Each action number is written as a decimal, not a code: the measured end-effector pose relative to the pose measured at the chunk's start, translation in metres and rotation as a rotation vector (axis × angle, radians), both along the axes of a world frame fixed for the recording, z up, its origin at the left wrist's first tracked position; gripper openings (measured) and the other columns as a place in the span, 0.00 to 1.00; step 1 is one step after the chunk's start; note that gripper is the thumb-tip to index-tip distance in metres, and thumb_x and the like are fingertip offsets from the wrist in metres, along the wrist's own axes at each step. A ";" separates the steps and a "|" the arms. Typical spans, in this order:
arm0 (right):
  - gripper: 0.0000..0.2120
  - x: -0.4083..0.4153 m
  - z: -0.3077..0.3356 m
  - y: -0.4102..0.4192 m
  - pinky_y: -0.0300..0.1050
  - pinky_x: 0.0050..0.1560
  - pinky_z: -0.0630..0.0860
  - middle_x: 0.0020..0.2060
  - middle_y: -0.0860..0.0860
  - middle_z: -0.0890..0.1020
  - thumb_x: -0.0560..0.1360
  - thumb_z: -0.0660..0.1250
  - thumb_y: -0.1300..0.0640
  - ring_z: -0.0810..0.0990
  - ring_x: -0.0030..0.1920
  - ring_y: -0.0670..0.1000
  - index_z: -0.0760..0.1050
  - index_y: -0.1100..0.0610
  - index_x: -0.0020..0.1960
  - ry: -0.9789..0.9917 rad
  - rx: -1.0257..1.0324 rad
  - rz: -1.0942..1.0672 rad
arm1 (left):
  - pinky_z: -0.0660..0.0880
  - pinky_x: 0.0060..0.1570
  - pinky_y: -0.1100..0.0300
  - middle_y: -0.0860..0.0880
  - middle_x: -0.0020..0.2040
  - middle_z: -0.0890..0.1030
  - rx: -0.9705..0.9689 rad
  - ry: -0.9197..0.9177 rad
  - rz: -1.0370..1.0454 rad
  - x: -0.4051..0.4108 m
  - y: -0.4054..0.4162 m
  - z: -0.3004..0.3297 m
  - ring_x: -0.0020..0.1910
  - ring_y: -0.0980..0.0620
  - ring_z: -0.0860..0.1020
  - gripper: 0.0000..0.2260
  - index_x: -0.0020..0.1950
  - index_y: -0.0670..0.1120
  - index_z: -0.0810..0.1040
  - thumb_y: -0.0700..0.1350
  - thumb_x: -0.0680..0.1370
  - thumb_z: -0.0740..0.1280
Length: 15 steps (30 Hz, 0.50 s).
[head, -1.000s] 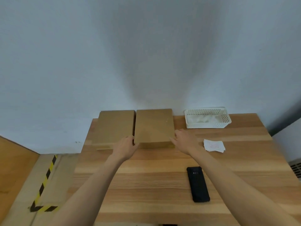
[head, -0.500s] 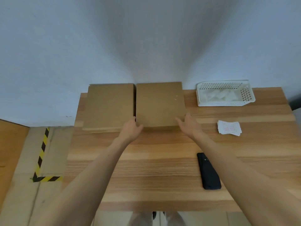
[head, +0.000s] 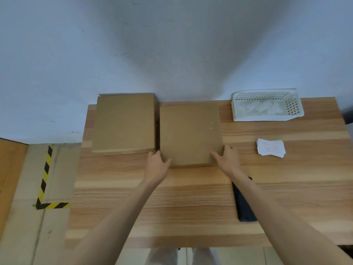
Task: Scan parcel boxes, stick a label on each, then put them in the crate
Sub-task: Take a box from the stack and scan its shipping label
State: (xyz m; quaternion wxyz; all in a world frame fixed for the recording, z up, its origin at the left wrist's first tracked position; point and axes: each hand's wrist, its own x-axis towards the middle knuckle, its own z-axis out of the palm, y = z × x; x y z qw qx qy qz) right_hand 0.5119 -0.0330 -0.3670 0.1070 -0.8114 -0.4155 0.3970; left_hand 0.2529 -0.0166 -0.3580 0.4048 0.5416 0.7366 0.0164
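The wooden counter (head: pixel 191 197) stands against a pale wall. On it lie two flat brown parcel boxes side by side: the left box (head: pixel 124 123) at the back edge, the right box (head: pixel 190 132) a little nearer to the person. The left hand (head: pixel 155 166) grips its near left corner, thumb on top; the right hand (head: pixel 227 159) holds its near right corner. At the back right, a white crate (head: pixel 267 117) contains crumpled clear plastic. Near it lie a stack of labels (head: pixel 270 149) and a black scanner (head: pixel 243 205), partly hidden by the right arm.
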 end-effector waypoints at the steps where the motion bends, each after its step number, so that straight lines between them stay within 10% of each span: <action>1: 0.25 0.002 0.000 -0.013 0.57 0.68 0.72 0.65 0.60 0.72 0.79 0.69 0.46 0.72 0.65 0.59 0.72 0.62 0.67 0.035 -0.010 -0.023 | 0.73 0.62 0.50 0.41 0.65 0.73 -0.012 -0.021 0.007 -0.003 -0.012 -0.004 0.63 0.41 0.75 0.20 0.68 0.41 0.76 0.51 0.81 0.68; 15: 0.33 -0.001 0.024 -0.057 0.48 0.68 0.72 0.65 0.45 0.76 0.76 0.74 0.47 0.75 0.66 0.47 0.64 0.51 0.76 0.520 0.197 -0.222 | 0.74 0.68 0.50 0.58 0.61 0.83 0.075 -0.438 0.251 -0.015 -0.051 0.013 0.64 0.54 0.78 0.23 0.69 0.52 0.78 0.58 0.76 0.72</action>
